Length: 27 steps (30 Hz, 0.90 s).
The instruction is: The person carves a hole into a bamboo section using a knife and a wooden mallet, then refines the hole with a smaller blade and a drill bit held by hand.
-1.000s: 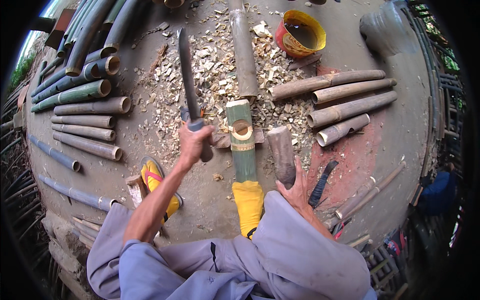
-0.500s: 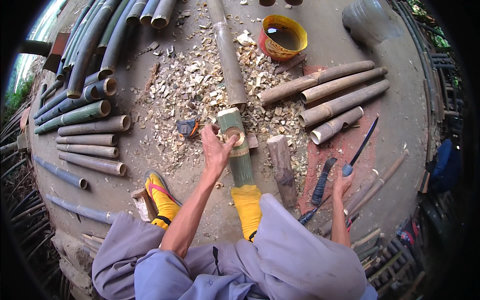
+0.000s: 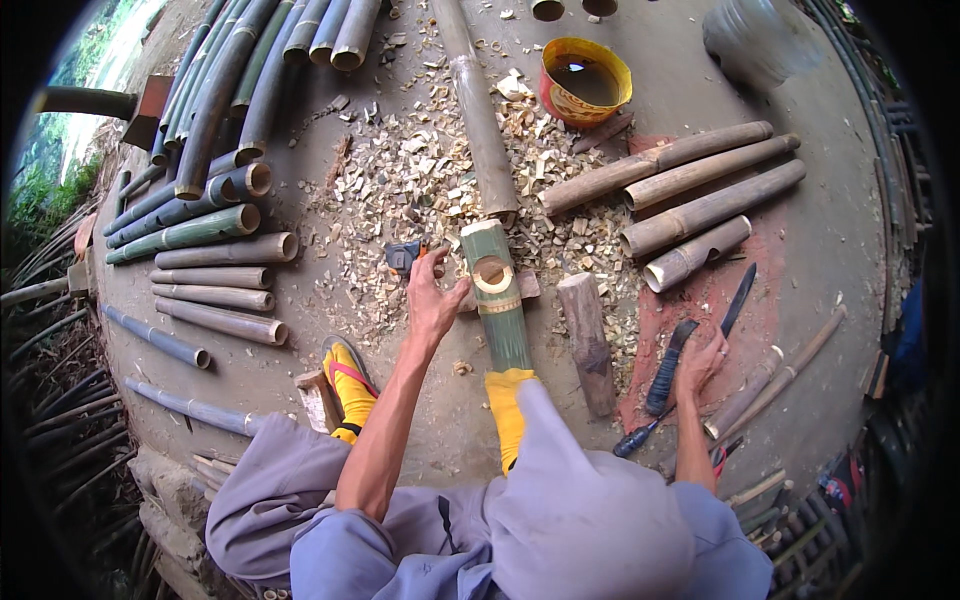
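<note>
A green bamboo piece (image 3: 508, 335) with a round hole cut in its upper face lies in front of me. My yellow-covered foot (image 3: 508, 405) is against its near end. My left hand (image 3: 433, 308) is just left of the hole, thumb and fingers apart, with nothing visible between them. A tape measure (image 3: 405, 256) lies beyond its fingertips. On the right, my right hand (image 3: 700, 368) is over the handle of a long-bladed knife (image 3: 739, 302), hiding the handle. Beside it lies a second knife with a dark wrapped handle (image 3: 664, 378), next to a blue-handled tool (image 3: 632, 440).
Wood chips (image 3: 400, 190) cover the ground ahead. A long bamboo pole (image 3: 480, 130) points away from the cut piece. Bamboo lengths (image 3: 215, 250) lie left, others (image 3: 715, 205) right. A short log (image 3: 587, 345) and a yellow-red bucket of dark liquid (image 3: 585, 85) are near.
My left hand has drawn back from the hole, which now shows fully. The knife at my right hand has shifted left and lower, and its blue handle is now covered. The view has moved slightly.
</note>
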Motion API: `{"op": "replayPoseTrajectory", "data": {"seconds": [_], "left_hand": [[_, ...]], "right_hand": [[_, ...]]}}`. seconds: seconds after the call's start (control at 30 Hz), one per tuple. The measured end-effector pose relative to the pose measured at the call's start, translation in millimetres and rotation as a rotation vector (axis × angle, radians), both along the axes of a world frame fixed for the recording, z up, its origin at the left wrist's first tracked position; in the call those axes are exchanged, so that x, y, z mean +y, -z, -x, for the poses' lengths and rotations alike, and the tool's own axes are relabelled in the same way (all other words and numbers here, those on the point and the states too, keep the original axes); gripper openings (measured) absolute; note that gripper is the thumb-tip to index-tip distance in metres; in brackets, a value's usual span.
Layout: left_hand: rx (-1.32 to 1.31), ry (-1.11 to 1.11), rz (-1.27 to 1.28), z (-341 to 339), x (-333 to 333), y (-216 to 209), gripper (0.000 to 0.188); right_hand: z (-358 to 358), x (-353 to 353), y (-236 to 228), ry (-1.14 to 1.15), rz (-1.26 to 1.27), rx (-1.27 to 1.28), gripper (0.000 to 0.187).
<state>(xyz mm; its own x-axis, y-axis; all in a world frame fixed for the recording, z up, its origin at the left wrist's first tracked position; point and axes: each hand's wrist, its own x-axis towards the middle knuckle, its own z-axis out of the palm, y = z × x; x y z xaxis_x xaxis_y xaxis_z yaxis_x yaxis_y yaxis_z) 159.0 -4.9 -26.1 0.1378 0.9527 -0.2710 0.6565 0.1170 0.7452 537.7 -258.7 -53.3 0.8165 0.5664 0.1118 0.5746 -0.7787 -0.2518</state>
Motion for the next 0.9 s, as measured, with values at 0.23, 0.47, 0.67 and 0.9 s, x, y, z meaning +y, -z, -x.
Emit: {"op": "replayPoseTrajectory", "data": {"seconds": [0.23,0.47,0.67,0.9], "left_hand": [[0.088,0.044,-0.082,-37.0,2.7,22.3,0.079],[-0.177,-0.073,0.164,-30.1,9.9,23.3,0.079],[-0.236,-0.012,0.199,-25.6,10.5,18.0,0.081],[-0.198,0.094,0.291,-29.9,38.3,18.4,0.082]], "right_hand": [[108.5,104.7,-24.8,-0.556,-0.281,0.351,0.035],[153.6,126.1,-37.5,-0.6,-0.358,0.646,0.031],[156.1,29.9,-34.6,-0.457,-0.104,0.661,0.034],[218.4,-147.5,-31.2,-0.157,0.25,0.875,0.036]]}}
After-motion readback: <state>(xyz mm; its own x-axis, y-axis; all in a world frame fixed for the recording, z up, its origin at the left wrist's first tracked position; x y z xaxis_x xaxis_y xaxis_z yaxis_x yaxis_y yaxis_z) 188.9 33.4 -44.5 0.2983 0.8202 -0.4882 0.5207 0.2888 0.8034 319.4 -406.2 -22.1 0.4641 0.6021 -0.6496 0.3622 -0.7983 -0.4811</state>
